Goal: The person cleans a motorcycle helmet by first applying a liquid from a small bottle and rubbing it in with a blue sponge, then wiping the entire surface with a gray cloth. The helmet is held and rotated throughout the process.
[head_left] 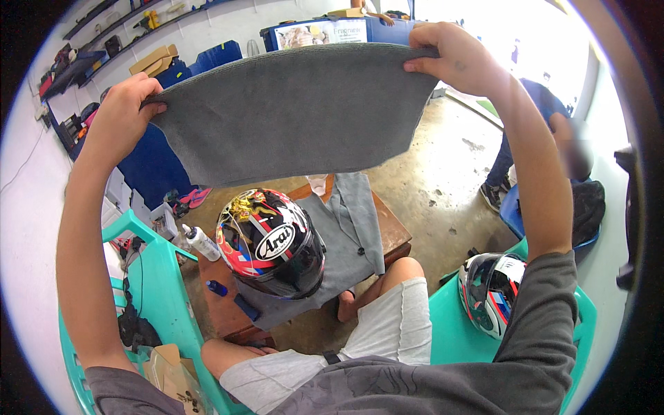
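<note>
I hold a grey cloth (290,111) stretched out high in front of me, its lower edge hanging above a wooden table (387,214). My left hand (131,111) pinches its upper left corner, and my right hand (449,59) grips the upper right one. Below it, a multicoloured full-face helmet (259,214) with a dark visor rests on another grey cloth (353,242) spread over the table. Left of the helmet are a white squeeze bottle (203,243) and a small blue bottle (216,287). A dark blue flat item (247,307) lies near the table's front.
Teal chairs (439,321) flank me, the right one bearing a white helmet (484,290), the left one a plastic bag (176,387). Another person (512,159) is at the right beside a blue chair (512,214). Blue panels (145,159) and wall shelves (104,48) stand behind.
</note>
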### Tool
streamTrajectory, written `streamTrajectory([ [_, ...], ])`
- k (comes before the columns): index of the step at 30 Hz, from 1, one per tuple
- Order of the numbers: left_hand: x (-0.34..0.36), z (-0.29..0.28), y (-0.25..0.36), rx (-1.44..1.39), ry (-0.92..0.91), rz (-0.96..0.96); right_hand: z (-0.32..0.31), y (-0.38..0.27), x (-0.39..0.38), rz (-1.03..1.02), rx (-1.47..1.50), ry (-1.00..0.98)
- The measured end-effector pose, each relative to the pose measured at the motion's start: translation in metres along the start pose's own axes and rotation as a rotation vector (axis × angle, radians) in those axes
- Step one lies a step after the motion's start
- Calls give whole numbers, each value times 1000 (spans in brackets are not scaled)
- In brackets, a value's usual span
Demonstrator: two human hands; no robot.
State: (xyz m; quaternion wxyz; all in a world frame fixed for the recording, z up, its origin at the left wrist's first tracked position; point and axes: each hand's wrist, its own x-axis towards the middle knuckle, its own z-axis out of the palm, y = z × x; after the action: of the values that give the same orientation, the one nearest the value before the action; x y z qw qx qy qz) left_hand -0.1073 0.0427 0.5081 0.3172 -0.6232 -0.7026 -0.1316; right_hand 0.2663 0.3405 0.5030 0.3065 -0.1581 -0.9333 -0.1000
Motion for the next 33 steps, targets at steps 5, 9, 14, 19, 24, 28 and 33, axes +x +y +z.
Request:
streamTrajectory([
  [5,-6,1,0,15,56,-10,-2,1,-2,69,-67,-16],
  [9,-11,2,2,-15,32,-44,-3,6,0,64,-84,-84],
  [14,-14,2,3,-47,61,-52,2,10,5,59,-111,-45],
  [19,-16,-4,6,-22,38,-83,6,12,8,19,-93,8],
  [24,-21,2,-5,-112,62,-104,4,29,11,33,-88,-16],
  [28,-38,5,-23,-974,88,-187,-3,51,3,66,250,-8],
  [33,-58,13,-22,-1511,244,-531,20,42,-19,290,1298,72],
])
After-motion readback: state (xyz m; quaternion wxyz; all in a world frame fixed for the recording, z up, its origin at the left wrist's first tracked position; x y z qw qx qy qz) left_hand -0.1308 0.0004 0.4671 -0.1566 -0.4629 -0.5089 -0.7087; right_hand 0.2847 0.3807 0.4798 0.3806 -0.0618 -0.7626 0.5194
